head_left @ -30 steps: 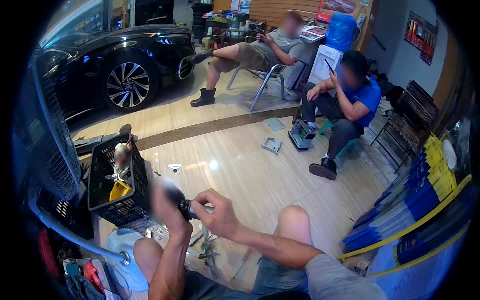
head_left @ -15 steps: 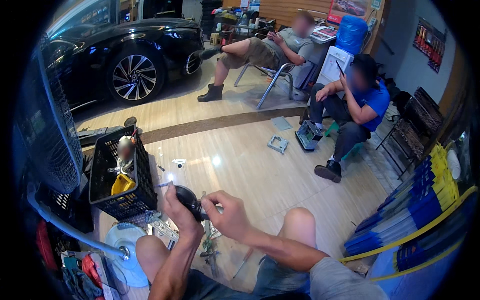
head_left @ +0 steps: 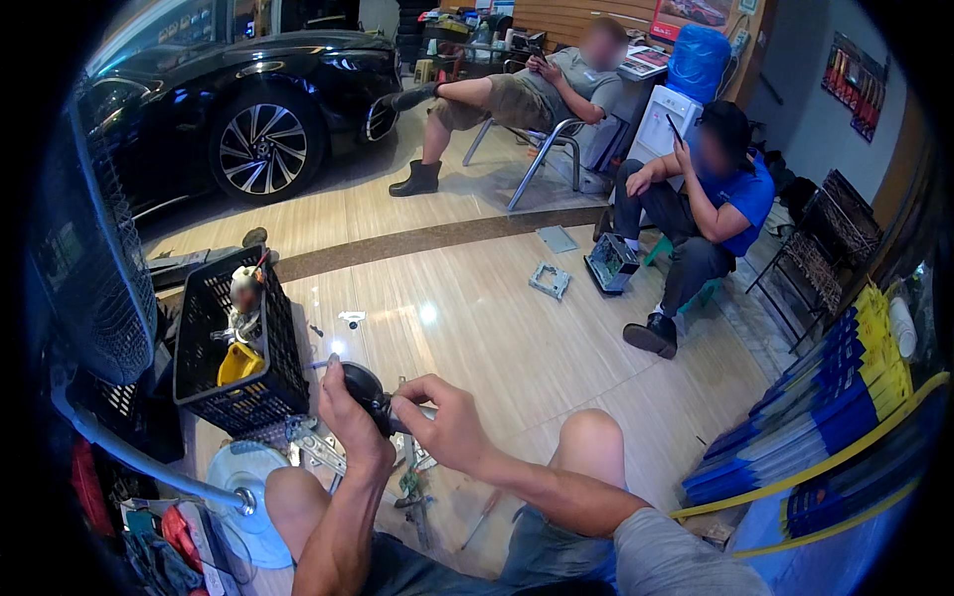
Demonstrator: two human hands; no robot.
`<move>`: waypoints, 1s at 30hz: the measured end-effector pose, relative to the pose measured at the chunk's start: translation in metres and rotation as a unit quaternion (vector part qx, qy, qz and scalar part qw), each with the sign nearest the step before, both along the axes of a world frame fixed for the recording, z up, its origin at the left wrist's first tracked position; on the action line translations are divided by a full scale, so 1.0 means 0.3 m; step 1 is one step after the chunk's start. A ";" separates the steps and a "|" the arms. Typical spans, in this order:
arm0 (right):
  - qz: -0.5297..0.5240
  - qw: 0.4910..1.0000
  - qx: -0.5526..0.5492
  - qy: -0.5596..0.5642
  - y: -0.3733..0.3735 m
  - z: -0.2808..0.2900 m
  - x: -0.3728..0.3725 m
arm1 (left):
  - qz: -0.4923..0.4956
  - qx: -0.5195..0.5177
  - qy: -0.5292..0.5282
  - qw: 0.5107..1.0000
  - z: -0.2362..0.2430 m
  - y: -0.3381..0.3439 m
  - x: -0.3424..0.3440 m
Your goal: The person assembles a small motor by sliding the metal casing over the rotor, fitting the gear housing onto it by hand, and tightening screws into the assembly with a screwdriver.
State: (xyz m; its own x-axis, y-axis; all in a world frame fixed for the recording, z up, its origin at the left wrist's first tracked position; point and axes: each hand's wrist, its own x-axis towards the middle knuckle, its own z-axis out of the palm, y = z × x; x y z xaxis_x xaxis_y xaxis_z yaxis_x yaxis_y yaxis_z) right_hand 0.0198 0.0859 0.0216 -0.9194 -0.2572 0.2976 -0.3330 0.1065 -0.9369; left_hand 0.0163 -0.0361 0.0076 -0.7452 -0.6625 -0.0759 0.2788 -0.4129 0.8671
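Above the floor between my knees, my left hand (head_left: pixel 354 417) is wrapped round a black round part (head_left: pixel 362 381), its palm and fingers covering the near left side. My right hand (head_left: pixel 442 417) is closed, with thumb and forefinger pinching the narrower neck or stem on the right of that part. What kind of part it is does not show. A short grey cylindrical end sticks out beside the right fingers. Below my hands lie loose metal pieces (head_left: pixel 412 487) and a screwdriver (head_left: pixel 484 517) on the floor.
A black plastic crate (head_left: pixel 243 397) holding a yellow piece stands at the left, next to a fan's round base (head_left: pixel 250 494). Metal casings (head_left: pixel 549 280) lie ahead. One person (head_left: pixel 730 204) sits low at right; another reclines in a chair. A black car (head_left: pixel 263 149) stands far left.
My view has shifted slightly, so the hands and the room sit a little differently in it. Both hands keep their hold on the black round part.
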 end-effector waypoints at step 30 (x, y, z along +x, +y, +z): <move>-0.010 0.999 0.027 -0.022 -0.011 -0.016 -0.015 | -0.009 -0.007 0.030 0.999 0.000 -0.003 0.004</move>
